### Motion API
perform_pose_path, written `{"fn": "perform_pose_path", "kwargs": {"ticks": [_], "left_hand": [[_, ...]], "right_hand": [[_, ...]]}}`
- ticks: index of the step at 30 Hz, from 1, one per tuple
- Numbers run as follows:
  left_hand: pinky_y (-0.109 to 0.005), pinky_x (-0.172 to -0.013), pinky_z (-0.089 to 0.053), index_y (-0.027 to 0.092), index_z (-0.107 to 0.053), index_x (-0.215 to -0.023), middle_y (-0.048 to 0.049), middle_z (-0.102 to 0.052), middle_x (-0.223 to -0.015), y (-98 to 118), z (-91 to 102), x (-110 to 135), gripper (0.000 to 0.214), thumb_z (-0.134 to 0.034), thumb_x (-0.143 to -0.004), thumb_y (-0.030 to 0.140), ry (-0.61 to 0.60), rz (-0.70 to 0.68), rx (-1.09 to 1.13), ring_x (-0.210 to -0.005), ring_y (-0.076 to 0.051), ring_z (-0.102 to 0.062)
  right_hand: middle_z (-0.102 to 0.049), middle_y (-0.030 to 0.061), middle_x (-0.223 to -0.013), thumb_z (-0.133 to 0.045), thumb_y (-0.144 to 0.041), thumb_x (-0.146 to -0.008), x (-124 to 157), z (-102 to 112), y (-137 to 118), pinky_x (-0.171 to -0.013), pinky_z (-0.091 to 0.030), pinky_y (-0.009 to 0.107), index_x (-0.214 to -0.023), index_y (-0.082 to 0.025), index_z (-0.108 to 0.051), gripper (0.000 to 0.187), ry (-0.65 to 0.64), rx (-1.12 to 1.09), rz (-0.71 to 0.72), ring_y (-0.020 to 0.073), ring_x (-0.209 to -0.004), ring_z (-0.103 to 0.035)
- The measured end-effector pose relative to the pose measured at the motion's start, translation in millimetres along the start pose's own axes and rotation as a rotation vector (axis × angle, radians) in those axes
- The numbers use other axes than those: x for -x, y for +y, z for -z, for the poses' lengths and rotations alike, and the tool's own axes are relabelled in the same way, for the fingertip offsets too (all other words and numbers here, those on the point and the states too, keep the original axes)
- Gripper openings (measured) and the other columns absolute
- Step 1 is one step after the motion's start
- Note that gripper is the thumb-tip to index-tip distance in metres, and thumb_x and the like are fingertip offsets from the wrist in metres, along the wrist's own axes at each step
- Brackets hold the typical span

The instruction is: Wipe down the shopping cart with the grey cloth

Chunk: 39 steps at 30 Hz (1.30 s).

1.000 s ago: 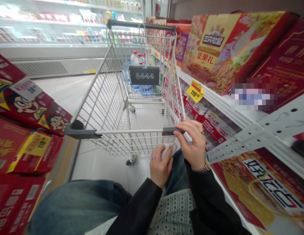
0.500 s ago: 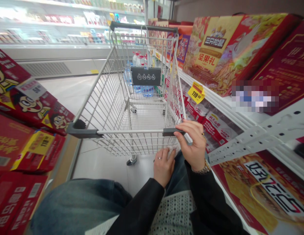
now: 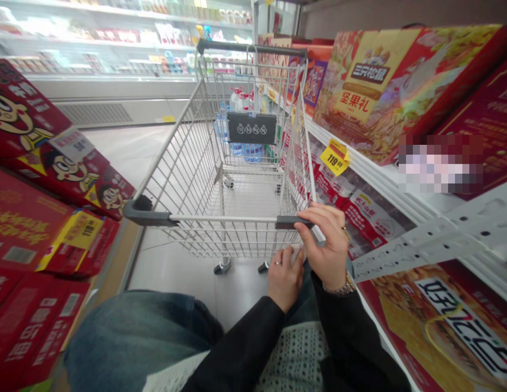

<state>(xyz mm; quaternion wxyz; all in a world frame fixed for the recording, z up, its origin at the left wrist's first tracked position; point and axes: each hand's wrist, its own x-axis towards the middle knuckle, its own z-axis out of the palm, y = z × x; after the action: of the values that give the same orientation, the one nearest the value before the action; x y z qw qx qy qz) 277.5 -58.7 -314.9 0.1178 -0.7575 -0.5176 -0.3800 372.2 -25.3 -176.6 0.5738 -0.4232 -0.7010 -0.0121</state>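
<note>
A wire shopping cart (image 3: 226,219) with dark grey plastic corners stands in front of me, its basket holding nothing I can see. My right hand (image 3: 327,239) is closed over its near right corner, thumb on the near side and fingers across the top. Lower down, my left hand (image 3: 285,275) has bent fingers at the bottom edge of the basket's near right side; the fingertips are partly hidden among the wires. A dark panel (image 3: 252,129) with white round symbols hangs at the cart's far end. My bent knee (image 3: 142,332) is below the cart.
Stacked red boxes (image 3: 44,234) line the left side. On the right, a white shelf (image 3: 371,179) carries gift boxes (image 3: 367,81) above bottled packs (image 3: 367,218). Water bottles (image 3: 252,152) stand behind the cart. A lit refrigerated case (image 3: 114,49) runs across the back.
The whole view has shifted, so the cart, shelves and hands appear slightly farther right. Both hands keep their places on the cart.
</note>
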Motion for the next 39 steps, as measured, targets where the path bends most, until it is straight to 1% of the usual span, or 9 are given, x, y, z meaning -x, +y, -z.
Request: {"fn": "perform_pose_path", "kwargs": {"ticks": [5, 8, 11, 16, 22, 28, 33, 37, 39], "left_hand": [[-0.039, -0.081, -0.048, 0.024, -0.063, -0.123, -0.0122, -0.062, -0.114, 3, 3.8, -2, 0.035, -0.064, -0.089, 0.023, 0.022, 0.009, -0.009, -0.097, -0.024, -0.055], [-0.039, -0.079, -0.047, 0.024, -0.063, -0.124, -0.0113, -0.062, -0.11, 3, 2.2, 2, 0.037, -0.065, -0.087, 0.021, 0.022, -0.007, -0.024, -0.096, -0.024, -0.055], [-0.037, -0.081, -0.048, 0.024, -0.064, -0.124, -0.0107, -0.061, -0.108, -3, 7.2, 5, 0.038, -0.066, -0.087, 0.02, 0.03, -0.014, -0.012, -0.096, -0.023, -0.055], [-0.039, -0.093, -0.048, 0.028, -0.064, -0.126, -0.0109, -0.058, -0.113, -16, 21.3, 6, 0.041, -0.068, -0.086, 0.02, 0.066, -0.011, 0.016, -0.108, -0.025, -0.054], [-0.034, -0.087, -0.05, 0.028, -0.067, -0.123, -0.0087, -0.058, -0.108, -23, 19.7, 9, 0.039, -0.067, -0.086, 0.017, 0.032, -0.022, 0.052, -0.1, -0.021, -0.054], [-0.039, -0.097, -0.048, 0.028, -0.066, -0.127, -0.0101, -0.056, -0.114, -27, 27.4, 6, 0.043, -0.068, -0.085, 0.018, 0.057, -0.006, 0.075, -0.109, -0.023, -0.052], [-0.034, -0.09, -0.05, 0.028, -0.068, -0.123, -0.0086, -0.058, -0.11, -35, 25.2, 13, 0.042, -0.069, -0.083, 0.015, 0.022, -0.024, 0.073, -0.101, -0.021, -0.054], [-0.039, -0.096, -0.049, 0.027, -0.064, -0.129, -0.0118, -0.056, -0.116, -41, 29.3, 14, 0.047, -0.069, -0.084, 0.016, 0.063, -0.008, 0.075, -0.109, -0.024, -0.054], [-0.04, -0.096, -0.049, 0.027, -0.065, -0.128, -0.0118, -0.057, -0.116, -43, 29.1, 14, 0.046, -0.07, -0.084, 0.017, 0.081, -0.014, 0.075, -0.11, -0.024, -0.055]], "right_hand": [[-0.076, 0.0021, -0.1, -0.07, -0.025, -0.09, 1, -2, 0, -0.104, -0.049, 0.05, -0.103, -0.026, -0.071, 0.012, 0.025, -0.008, 0.009, 0.0243, -0.113, -0.064], [-0.076, 0.002, -0.1, -0.071, -0.024, -0.09, 1, -2, 0, -0.103, -0.049, 0.049, -0.103, -0.026, -0.071, 0.014, 0.024, -0.014, 0.023, 0.0236, -0.112, -0.065], [-0.076, 0.0018, -0.101, -0.07, -0.024, -0.09, 1, -2, 0, -0.104, -0.049, 0.049, -0.105, -0.027, -0.071, 0.015, 0.012, -0.012, 0.022, 0.0236, -0.113, -0.065], [-0.076, 0.0023, -0.101, -0.07, -0.023, -0.09, 2, -2, -1, -0.104, -0.049, 0.048, -0.105, -0.026, -0.07, 0.015, 0.025, -0.014, 0.025, 0.0236, -0.113, -0.065], [-0.075, 0.002, -0.102, -0.07, -0.023, -0.09, 2, -2, 0, -0.105, -0.048, 0.048, -0.106, -0.026, -0.07, 0.016, 0.025, -0.011, 0.009, 0.0234, -0.114, -0.064], [-0.075, 0.0025, -0.103, -0.07, -0.021, -0.09, 3, 0, 0, -0.107, -0.047, 0.048, -0.106, -0.025, -0.07, 0.017, 0.019, -0.014, 0.008, 0.0234, -0.115, -0.063], [-0.075, 0.0027, -0.102, -0.069, -0.021, -0.09, 3, 1, -1, -0.105, -0.048, 0.049, -0.105, -0.025, -0.069, 0.016, 0.018, -0.004, 0.019, 0.0241, -0.114, -0.064], [-0.073, 0.0042, -0.104, -0.067, -0.019, -0.089, 2, 0, -5, -0.106, -0.046, 0.05, -0.108, -0.023, -0.067, 0.019, 0.007, 0.026, 0.031, 0.0245, -0.115, -0.063], [-0.072, 0.0048, -0.103, -0.065, -0.019, -0.088, 2, -2, -7, -0.105, -0.046, 0.05, -0.107, -0.022, -0.066, 0.019, 0.021, 0.04, 0.032, 0.0249, -0.114, -0.062]]}}
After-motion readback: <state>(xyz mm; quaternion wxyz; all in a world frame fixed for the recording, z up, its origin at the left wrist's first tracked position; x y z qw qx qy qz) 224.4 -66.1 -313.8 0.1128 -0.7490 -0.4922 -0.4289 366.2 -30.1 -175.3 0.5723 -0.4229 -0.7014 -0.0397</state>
